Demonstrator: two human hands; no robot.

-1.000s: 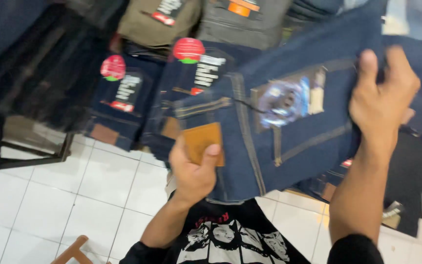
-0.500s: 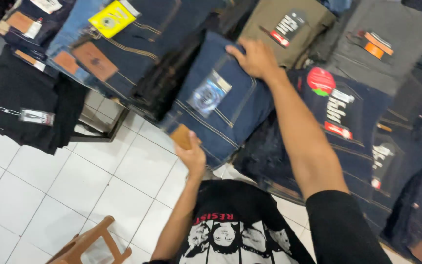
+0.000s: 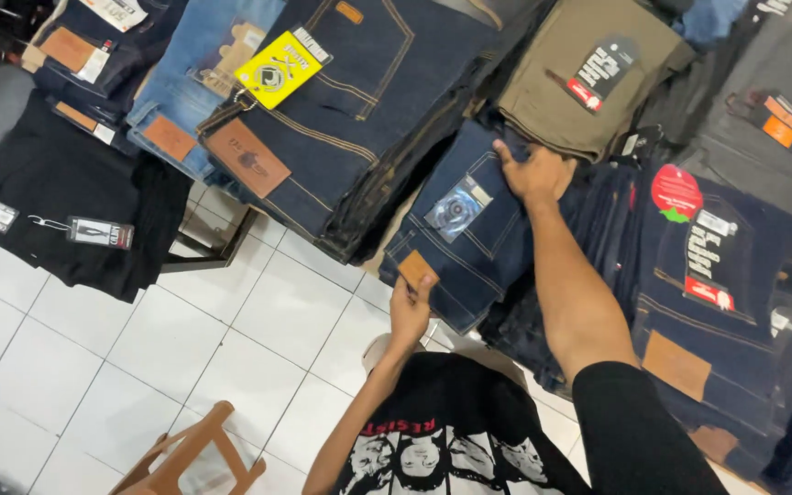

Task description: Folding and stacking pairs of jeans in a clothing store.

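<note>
1. Two hands of ours are on one folded pair of dark blue denim jeans (image 3: 469, 243) that lies at the front edge of a display worktop piled with clothing.
2. Our left hand (image 3: 410, 312) pinches the tan leather waistband patch (image 3: 417, 269) at the near corner of those jeans, thumb and fingers closed on it.
3. Our right hand (image 3: 535, 174) lies at the far end of the same jeans, fingers curled around the fold where it meets the pile behind; it grips the denim.
4. A shiny round silver-blue tag (image 3: 457, 208) sits on the back pocket, between our two hands.
5. Just left of these jeans lies a stack of dark navy jeans (image 3: 359, 101), whose top pair carries a yellow diamond-shaped tag (image 3: 279, 69) and a brown leather patch (image 3: 247, 158).
6. Further left we see a light blue folded pair of jeans (image 3: 196, 55), then black trousers with a small white hang tag (image 3: 75, 197) hanging over the edge.
7. Behind our right hand lie folded olive-green trousers (image 3: 588, 69) and, to their right, grey trousers with an orange label (image 3: 772, 110).
8. On the right, dark jeans with a round red sticker (image 3: 689, 247) lie just beside our right forearm.
9. Below, a white tiled floor (image 3: 93, 348) shows, with a wooden stool (image 3: 190, 454) near our black printed shirt (image 3: 451, 422).
</note>
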